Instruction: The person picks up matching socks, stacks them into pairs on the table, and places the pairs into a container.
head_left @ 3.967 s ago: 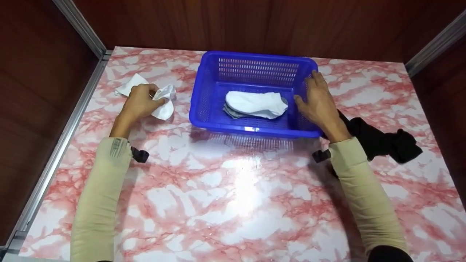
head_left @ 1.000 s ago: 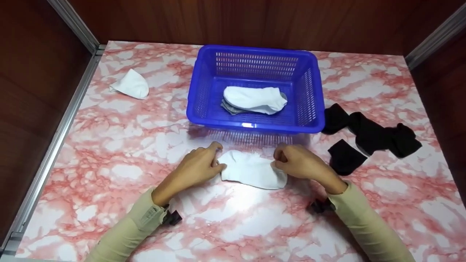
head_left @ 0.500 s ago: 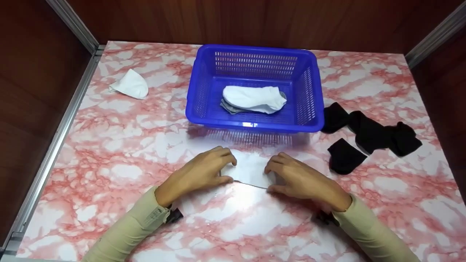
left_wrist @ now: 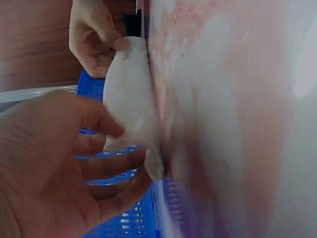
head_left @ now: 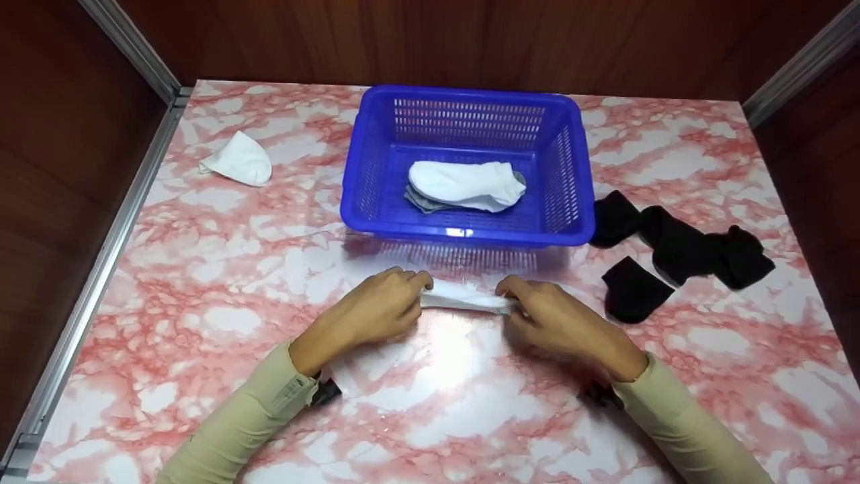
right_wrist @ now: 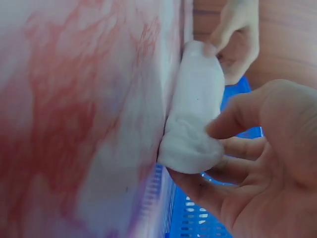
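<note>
There, your left hand [head_left: 376,309] and right hand [head_left: 563,321] pinch the white sock [head_left: 463,296] at opposite ends: likely light, soft, floppy; those ends look the best hold.

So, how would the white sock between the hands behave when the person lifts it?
Probably floppy: the sock crumples at the right hand. Likely light for its size: it looks like plain cloth, and the left hand seems only to pinch its other end.
</note>
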